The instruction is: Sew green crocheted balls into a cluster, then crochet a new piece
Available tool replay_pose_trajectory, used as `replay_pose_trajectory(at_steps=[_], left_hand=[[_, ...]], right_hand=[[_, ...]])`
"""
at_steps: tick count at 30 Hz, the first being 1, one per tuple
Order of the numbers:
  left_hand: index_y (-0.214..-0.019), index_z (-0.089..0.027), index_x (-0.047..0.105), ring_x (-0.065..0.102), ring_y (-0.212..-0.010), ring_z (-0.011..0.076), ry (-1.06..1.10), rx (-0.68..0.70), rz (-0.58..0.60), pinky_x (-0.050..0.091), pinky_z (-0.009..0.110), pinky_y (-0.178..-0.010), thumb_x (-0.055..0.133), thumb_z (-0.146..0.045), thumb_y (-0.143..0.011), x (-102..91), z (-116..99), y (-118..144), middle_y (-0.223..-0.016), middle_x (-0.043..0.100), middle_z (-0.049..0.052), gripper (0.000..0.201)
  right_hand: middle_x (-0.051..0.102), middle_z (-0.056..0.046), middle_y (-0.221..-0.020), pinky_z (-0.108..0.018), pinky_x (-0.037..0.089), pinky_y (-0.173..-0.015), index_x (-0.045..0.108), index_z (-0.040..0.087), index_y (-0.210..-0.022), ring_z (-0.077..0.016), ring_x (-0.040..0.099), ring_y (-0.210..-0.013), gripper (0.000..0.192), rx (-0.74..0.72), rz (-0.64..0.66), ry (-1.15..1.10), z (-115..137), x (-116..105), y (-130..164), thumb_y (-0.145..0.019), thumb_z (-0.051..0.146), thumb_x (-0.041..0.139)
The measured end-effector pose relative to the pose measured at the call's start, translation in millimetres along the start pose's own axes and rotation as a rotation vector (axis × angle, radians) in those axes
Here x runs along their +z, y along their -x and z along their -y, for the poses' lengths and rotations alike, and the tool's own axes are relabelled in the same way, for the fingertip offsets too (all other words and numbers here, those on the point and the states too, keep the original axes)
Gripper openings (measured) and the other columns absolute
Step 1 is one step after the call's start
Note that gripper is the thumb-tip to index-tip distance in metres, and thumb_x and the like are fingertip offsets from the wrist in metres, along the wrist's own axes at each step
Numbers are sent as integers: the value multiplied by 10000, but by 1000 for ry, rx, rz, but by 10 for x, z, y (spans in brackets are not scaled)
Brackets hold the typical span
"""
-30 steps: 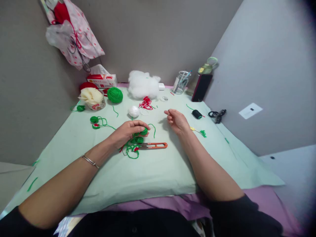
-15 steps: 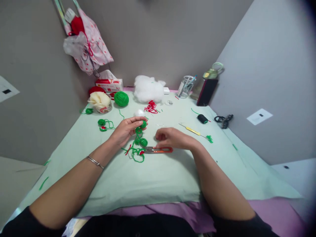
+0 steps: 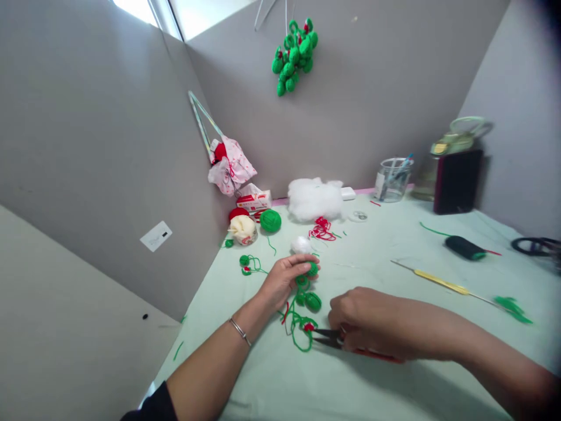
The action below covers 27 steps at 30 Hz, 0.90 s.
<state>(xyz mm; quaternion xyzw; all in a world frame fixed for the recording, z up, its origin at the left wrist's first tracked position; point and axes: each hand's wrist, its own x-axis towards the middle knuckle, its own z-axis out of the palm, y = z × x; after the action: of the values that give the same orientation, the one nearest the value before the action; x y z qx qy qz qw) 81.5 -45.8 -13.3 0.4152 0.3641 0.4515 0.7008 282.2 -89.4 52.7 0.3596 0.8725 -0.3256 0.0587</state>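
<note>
My left hand pinches a small green crocheted ball between thumb and fingers. Green yarn loops hang below it, beside another green crocheted ball on the table. Nearer to me lies a red-and-green crocheted piece with loose green strands. My right hand is closed around orange-handled thread snips. Their dark blades point left, spread apart, with the tips close to the red-and-green piece. Whether the blades touch the yarn I cannot tell.
White stuffing, a green yarn ball and tangled red yarn sit toward the back. A yellow-handled crochet hook lies at right, near a dark phone. Green crocheted pieces hang on the wall.
The view has swung left and up, bringing the hanging green pieces into sight. My right hand has taken hold of the thread snips. My left hand keeps its pinch on the green ball.
</note>
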Motion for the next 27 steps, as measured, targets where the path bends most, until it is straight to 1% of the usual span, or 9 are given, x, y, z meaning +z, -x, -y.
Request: replay_pose_trajectory(at_steps=[4, 7, 10, 11, 13, 16, 20, 24, 27], left_hand=[[-997, -118, 811, 686, -788, 146, 3, -13, 3, 515, 261, -799, 931, -308, -653, 10, 31, -3, -917, 768, 80, 411], [-987, -115, 812, 670, -742, 135, -2, -28, -7, 497, 251, -745, 946, -323, -621, 15, 64, -14, -908, 763, 79, 442], [-984, -115, 814, 676, -754, 148, -5, -33, 6, 510, 289, -799, 952, -354, -608, 28, 96, -14, -972, 762, 94, 466], [-984, -114, 814, 680, -764, 153, -12, -38, 11, 512, 300, -819, 952, -360, -605, 37, 103, -8, -984, 761, 99, 472], [-975, -110, 813, 684, -780, 163, -34, -53, 13, 511, 306, -836, 954, -365, -595, 60, 109, 7, -968, 760, 103, 479], [-969, -106, 812, 689, -804, 180, -60, -65, 16, 508, 316, -863, 952, -371, -586, 91, 105, 24, -927, 762, 107, 487], [-972, -116, 815, 687, -804, 173, -58, -55, 21, 502, 309, -871, 945, -365, -596, 94, 110, 18, -915, 770, 101, 469], [-977, -130, 823, 677, -766, 151, -87, -62, 3, 497, 282, -821, 942, -367, -604, 69, 146, -2, -899, 774, 84, 458], [-997, -125, 825, 680, -771, 158, -86, -74, -30, 514, 298, -819, 953, -380, -580, 52, 185, -20, -939, 776, 95, 505]], right_hand=[[626, -9, -795, -268, 385, -663, 642, 199, -795, -139, 523, -705, 196, -150, -63, -322, 0, -193, 84, -947, 278, 546], [640, -34, -861, -285, 471, -772, 624, 193, -828, -165, 583, -820, 358, -197, -245, -660, -94, -97, 178, -1003, 488, 523], [645, -48, -804, -299, 519, -631, 614, 206, -866, -169, 578, -685, 443, -45, -335, -1069, -238, 87, 272, -968, 625, 513], [615, -35, -748, -282, 496, -554, 605, 209, -849, -157, 546, -620, 444, 20, -386, -1162, -289, 122, 294, -941, 640, 549], [531, 0, -662, -230, 366, -420, 608, 214, -851, -121, 443, -521, 403, 137, -528, -1284, -385, 114, 312, -879, 613, 652], [468, 33, -619, -212, 302, -422, 633, 211, -920, -90, 354, -490, 331, 153, -681, -1341, -488, -52, 253, -844, 521, 720], [434, 49, -571, -240, 263, -437, 621, 211, -973, -98, 308, -467, 379, 84, -669, -1277, -469, -210, 40, -850, 566, 668], [443, 46, -568, -250, 255, -455, 583, 210, -915, -100, 317, -457, 424, 93, -577, -1188, -431, -38, -184, -846, 627, 617], [404, 42, -485, -252, 234, -429, 565, 208, -799, -106, 311, -416, 512, 159, -475, -1067, -602, 220, -304, -914, 697, 462]])
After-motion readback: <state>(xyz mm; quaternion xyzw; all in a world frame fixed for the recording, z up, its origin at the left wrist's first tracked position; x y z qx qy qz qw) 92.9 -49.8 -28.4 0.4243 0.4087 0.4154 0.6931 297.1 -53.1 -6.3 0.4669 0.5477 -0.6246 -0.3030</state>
